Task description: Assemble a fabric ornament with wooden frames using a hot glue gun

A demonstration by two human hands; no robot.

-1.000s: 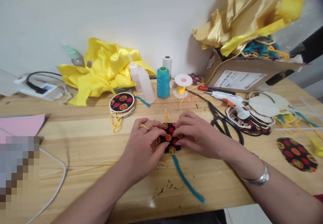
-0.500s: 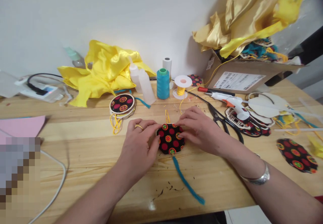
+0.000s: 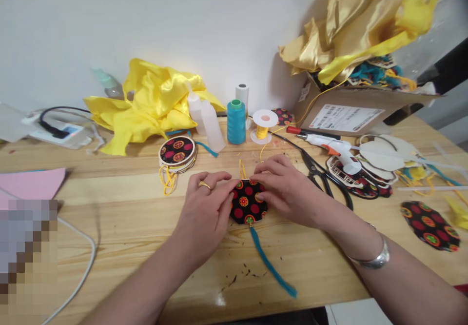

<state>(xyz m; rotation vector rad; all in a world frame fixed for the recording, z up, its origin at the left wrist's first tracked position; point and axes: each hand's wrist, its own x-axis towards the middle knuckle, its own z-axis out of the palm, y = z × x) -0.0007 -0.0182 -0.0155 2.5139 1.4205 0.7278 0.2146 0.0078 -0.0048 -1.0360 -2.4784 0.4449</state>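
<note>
Between my hands a black patterned fabric pendant (image 3: pixel 249 203) lies on the wooden table, printed with red dots and bright flowers. A yellow cord loop (image 3: pixel 242 170) sticks out at its top, and a teal tassel (image 3: pixel 270 264) trails from its lower edge toward the table front. My left hand (image 3: pixel 208 208) pinches the pendant's left edge, thumb and fingers pressed close. On the upper right edge, my right hand (image 3: pixel 285 188) grips with thumb and fingertips. Both hands cover parts of the rim.
Behind stand a teal thread cone (image 3: pixel 236 122), a yellow cord spool (image 3: pixel 262 126) and white bottles (image 3: pixel 212 126). On the right lie scissors (image 3: pixel 318 171), a hot glue gun (image 3: pixel 334 150), a fabric piece (image 3: pixel 430 226) and a full cardboard box (image 3: pixel 340 110). Another pendant (image 3: pixel 177 150) lies left.
My left hand has shifted slightly to the right along the pendant's upper left edge. My right hand has moved slightly to the left. The pendant stays in place.
</note>
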